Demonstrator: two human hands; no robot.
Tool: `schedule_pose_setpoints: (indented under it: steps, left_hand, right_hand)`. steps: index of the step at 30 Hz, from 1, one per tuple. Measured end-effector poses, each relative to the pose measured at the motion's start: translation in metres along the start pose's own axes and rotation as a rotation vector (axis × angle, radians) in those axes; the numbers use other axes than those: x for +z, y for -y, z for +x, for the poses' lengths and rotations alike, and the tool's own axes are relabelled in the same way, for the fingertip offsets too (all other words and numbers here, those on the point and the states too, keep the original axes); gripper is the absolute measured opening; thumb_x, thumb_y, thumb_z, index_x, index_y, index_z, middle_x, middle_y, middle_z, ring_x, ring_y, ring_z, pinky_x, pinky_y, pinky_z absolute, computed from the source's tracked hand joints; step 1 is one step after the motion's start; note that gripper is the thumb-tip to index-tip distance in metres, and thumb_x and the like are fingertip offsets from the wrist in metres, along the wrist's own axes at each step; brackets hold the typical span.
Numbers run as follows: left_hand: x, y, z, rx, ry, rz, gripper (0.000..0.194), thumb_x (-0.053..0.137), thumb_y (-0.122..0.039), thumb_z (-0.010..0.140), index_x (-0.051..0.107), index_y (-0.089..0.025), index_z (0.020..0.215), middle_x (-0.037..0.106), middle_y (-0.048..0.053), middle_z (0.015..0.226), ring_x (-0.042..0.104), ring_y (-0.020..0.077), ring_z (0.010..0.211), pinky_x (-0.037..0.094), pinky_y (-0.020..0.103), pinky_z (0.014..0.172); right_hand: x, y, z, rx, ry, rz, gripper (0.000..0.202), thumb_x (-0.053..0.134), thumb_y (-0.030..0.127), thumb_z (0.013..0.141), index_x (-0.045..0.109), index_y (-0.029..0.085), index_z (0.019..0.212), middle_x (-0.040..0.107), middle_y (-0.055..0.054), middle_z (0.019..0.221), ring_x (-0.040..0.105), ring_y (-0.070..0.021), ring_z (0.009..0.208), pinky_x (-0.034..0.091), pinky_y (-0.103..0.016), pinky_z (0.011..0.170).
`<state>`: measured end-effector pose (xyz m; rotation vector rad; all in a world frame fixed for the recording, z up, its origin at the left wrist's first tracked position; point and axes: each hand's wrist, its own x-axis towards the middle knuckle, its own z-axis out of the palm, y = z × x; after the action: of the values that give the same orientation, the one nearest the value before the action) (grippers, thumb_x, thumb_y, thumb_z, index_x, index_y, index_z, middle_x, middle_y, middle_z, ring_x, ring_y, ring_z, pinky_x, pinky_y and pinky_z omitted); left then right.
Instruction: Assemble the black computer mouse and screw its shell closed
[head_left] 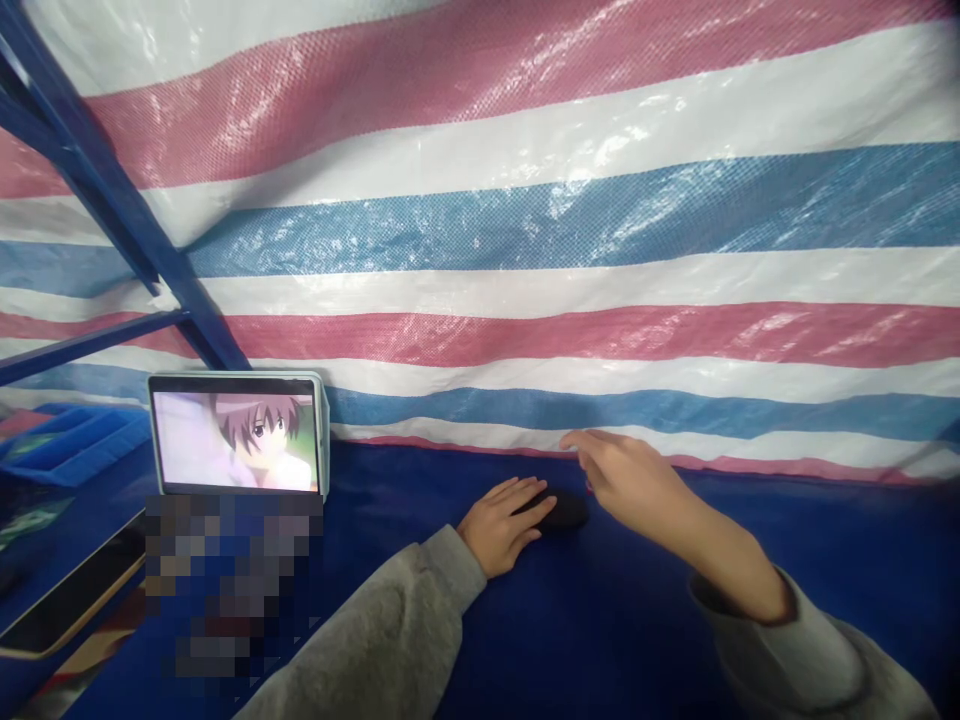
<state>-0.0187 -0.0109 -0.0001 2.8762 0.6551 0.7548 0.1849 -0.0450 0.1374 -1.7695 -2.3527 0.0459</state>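
Note:
My left hand lies palm down on the blue tabletop, fingers stretched out and a little apart. Its fingertips rest on the left side of a flat, dark oval object, whose kind I cannot make out. Just above and to the right of that object is my right hand, raised off the table with its fingers bent and pressed together. A tiny reddish bit shows under those fingers; whatever they pinch is hidden.
A tablet playing a cartoon stands at the left, above a pixelated patch. A phone lies nearer, with a blue tray behind. A striped plastic sheet hangs along the back, beside a blue metal frame.

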Motion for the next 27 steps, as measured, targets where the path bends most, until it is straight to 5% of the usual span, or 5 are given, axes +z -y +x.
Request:
schedule_pose_setpoints:
  steps: [3,19,22,27]
  left_hand:
    - [0.0002,-0.0001,-0.0001,-0.003,0.000,-0.001,0.042,0.039,-0.030,0.099,0.041,-0.020,0.140,0.043,0.010,0.144,0.039,0.0225,0.135,0.034,0.045,0.112]
    - [0.0008,0.0009,-0.0006,0.001,-0.005,-0.001,0.042,0.040,-0.029,0.099,0.042,-0.019,0.139,0.043,0.010,0.145,0.039,0.0223,0.135,0.034,0.044,0.112]
    - [0.0015,0.0012,-0.0009,-0.001,-0.006,0.004,0.042,0.040,-0.029,0.098,0.042,-0.019,0.139,0.043,0.010,0.145,0.039,0.0222,0.135,0.034,0.044,0.112]
    - [0.0004,0.0005,-0.0007,0.002,0.002,0.003,0.042,0.040,-0.028,0.098,0.042,-0.019,0.139,0.043,0.010,0.145,0.038,0.0222,0.136,0.034,0.044,0.113]
  right_hand:
    - [0.0004,0.0014,-0.0004,-0.025,-0.017,0.033,0.033,0.043,0.007,0.077,0.062,0.020,0.101,0.068,-0.005,0.098,0.063,-0.0182,0.082,0.036,-0.026,0.067]
    - [0.0019,-0.0004,-0.0002,0.017,-0.006,0.001,0.032,0.034,0.012,0.088,0.060,0.019,0.105,0.066,-0.005,0.087,0.061,-0.0173,0.071,0.034,-0.027,0.062]
    - [0.0028,0.0002,-0.0005,-0.002,-0.010,-0.011,0.038,0.039,0.006,0.081,0.059,0.020,0.110,0.065,-0.005,0.096,0.060,-0.0166,0.073,0.034,-0.026,0.063]
    - [0.0042,0.0007,-0.0003,-0.004,-0.020,0.001,0.029,0.040,0.011,0.084,0.063,0.019,0.099,0.065,-0.005,0.092,0.061,-0.0181,0.079,0.035,-0.026,0.066]
